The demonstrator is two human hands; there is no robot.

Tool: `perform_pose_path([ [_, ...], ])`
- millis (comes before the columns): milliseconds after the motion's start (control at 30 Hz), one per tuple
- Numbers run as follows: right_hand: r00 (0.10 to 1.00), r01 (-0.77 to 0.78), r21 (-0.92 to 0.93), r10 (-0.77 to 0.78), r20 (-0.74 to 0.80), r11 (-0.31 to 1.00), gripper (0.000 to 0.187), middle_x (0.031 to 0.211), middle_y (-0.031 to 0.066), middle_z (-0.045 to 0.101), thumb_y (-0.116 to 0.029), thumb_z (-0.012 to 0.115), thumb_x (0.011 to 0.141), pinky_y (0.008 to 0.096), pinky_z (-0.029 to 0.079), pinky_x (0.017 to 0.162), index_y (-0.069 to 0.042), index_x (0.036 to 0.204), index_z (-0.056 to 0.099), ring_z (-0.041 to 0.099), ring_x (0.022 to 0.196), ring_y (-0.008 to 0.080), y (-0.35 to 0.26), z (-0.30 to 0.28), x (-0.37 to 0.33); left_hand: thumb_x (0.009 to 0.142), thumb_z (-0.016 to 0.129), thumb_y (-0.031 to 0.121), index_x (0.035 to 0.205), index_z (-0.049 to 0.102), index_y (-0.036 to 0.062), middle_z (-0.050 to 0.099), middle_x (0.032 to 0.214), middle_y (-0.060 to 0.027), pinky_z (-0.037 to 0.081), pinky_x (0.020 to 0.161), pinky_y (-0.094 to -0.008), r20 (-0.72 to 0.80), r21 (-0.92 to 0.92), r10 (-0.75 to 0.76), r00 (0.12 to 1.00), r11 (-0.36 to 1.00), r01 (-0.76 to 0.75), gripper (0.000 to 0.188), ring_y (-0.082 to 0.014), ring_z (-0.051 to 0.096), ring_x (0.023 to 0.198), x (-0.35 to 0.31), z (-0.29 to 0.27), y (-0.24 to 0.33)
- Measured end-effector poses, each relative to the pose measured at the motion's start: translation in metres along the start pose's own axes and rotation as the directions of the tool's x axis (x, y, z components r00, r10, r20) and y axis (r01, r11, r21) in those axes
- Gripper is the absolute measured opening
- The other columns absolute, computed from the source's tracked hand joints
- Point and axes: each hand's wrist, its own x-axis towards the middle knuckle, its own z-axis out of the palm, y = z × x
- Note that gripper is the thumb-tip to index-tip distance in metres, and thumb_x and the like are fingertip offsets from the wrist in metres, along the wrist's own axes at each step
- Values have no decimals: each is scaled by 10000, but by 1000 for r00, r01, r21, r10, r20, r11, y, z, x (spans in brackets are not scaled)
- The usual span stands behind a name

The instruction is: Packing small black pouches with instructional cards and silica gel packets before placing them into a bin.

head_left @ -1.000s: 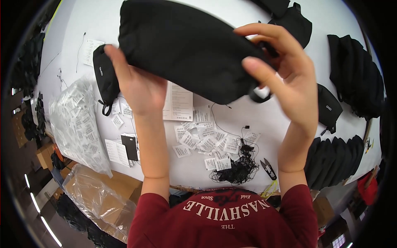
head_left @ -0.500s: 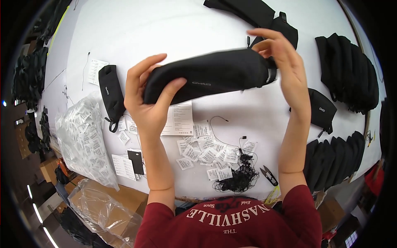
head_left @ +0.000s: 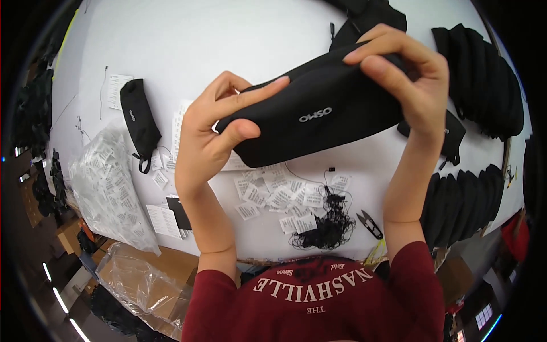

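A black fabric pouch (head_left: 307, 122) with pale lettering on its side is held up above the white table, tilted with its right end higher. My left hand (head_left: 219, 122) grips its left end, thumb on the near face and fingers over the top edge. At the upper right end, my right hand (head_left: 413, 71) pinches the fabric between thumb and fingers. Beneath the pouch lie scattered small white packets (head_left: 279, 196) and a tangle of black cords (head_left: 327, 228). Thread snips (head_left: 370, 224) rest to the right of the cords.
A similar pouch (head_left: 141, 119) lies at left, beside a clear bag of white packets (head_left: 111, 188). Rows of black pouches (head_left: 478, 80) stand at right, with more (head_left: 464, 202) nearer me. A cardboard box (head_left: 148, 285) under clear plastic is below the table's left edge.
My right hand has gone from spread fingers beside the pouch's end to pinching its top edge. The pouch has turned to show more of its lettered face, its right end raised.
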Motion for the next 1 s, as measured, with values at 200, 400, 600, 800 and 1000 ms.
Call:
perform_pose_path([
  [200,932,-303,-151,260,-254,941,291,854,57,670,-245,540,945,245,410,899,-4,902,696,609,901,116,11,-106,-47,807,664,143,1068,633,61,573,1069,-55,448,753,-293,153,307,-262,953,929,206,275,-169,551,848,-1,12,0],
  [400,664,-467,-486,-71,-745,739,208,995,44,678,-158,593,905,192,382,901,-4,1008,690,597,965,89,14,-111,-55,743,686,74,905,594,27,565,894,-78,461,740,-333,330,517,-247,911,855,44,192,-211,559,860,-11,53,-18],
  [600,951,-200,-429,68,-302,881,222,1001,27,671,-161,508,942,197,427,787,2,966,655,597,865,88,11,-65,-23,744,669,38,769,574,7,546,820,-64,456,675,-331,341,436,-394,854,871,227,103,-203,535,723,-5,52,-26],
  [800,906,-371,-268,409,104,889,205,835,10,646,-227,541,917,175,338,525,-52,924,648,466,592,37,6,2,-5,735,655,60,784,601,32,533,807,-73,457,706,-329,311,276,-334,890,927,252,78,-236,536,768,2,40,-7],
  [1000,912,-362,-265,398,96,894,195,798,1,639,-233,557,908,185,335,518,-65,924,654,466,597,41,10,-2,-6,702,682,58,799,614,25,535,831,-61,457,678,-333,451,426,-321,833,897,115,123,-229,528,787,-3,54,-26],
])
